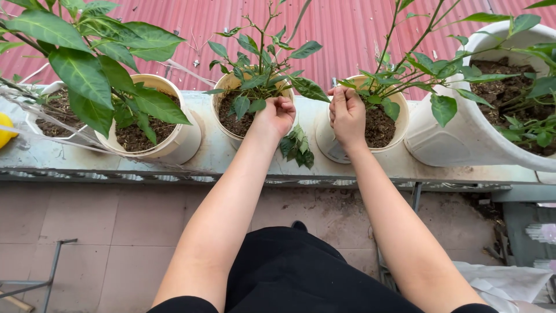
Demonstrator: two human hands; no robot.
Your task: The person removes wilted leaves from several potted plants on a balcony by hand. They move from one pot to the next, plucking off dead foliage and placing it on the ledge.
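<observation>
A red roof [347,29] is seen behind a ledge [243,162] on which 4 pots of soil and leafy plants are lined up. The big pot [463,127] is set at the far right. The left hand [277,116] is curled shut over the middle pot [223,136]. The right hand [347,113] is closed, fingertips pinching a leaf [349,84] at the next pot [333,145].

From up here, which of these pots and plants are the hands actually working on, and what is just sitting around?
In hand:
- left hand at the middle pot and its plant
- right hand at the next pot
- loose leaf sprig between them

Lying about:
- big white pot
- two left pots
- yellow object
- red roof
</observation>
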